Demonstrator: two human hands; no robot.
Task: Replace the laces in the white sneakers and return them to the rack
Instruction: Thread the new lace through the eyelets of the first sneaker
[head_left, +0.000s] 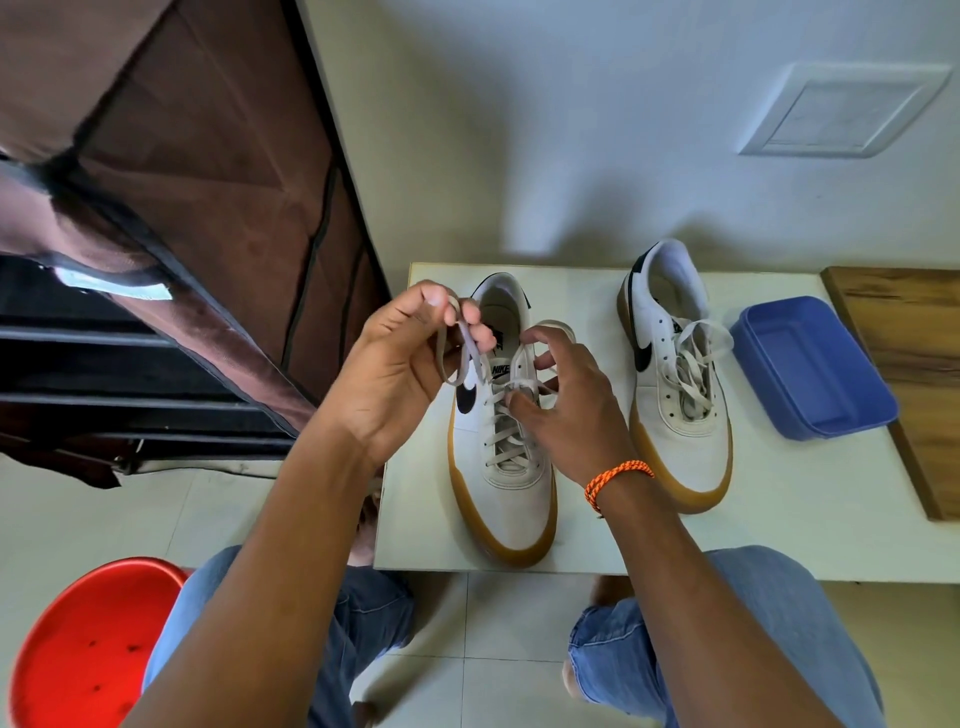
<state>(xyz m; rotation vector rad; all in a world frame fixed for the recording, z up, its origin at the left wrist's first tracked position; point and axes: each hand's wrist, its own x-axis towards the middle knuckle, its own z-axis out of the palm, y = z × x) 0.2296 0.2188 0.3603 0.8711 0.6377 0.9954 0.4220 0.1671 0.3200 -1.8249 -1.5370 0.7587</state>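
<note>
At the far left a glossy red plastic stool (88, 644) stands on the pale floor tiles, and above it the shoe rack (171, 218) rises with its brown fabric cover pulled aside, dark shelf bars showing inside.

The person sits with knees in blue jeans (769, 613) just short of a low white worktop (810, 519). Their left hand (400, 364) is raised above the near sneaker's heel end, thumb and fingers curled and pinching a loop of flat, greyish-white lace (457, 358) that runs down to the shoe. The left sneaker (504, 493) lies on the worktop, toe pointing toward the person: smooth white leather upper, black swoosh on its side, thick gum-coloured rubber sole. Its lace is threaded across the eyelets. The right hand (566, 400) hovers over the tongue, fingers curled, with the fingertips gripping the crossing of the lace near the top eyelets while another loop arches over the index finger. A braided orange bracelet (618, 478) circles that wrist.

Just beside it, apart from both hands, the right sneaker (680, 415) stands parallel, same make, its lace lying slack and loose over the tongue. Next to it sits a shallow, rounded rectangular blue plastic container (810, 369), partly on a wood-grain board (914, 364) at the right edge.
</note>
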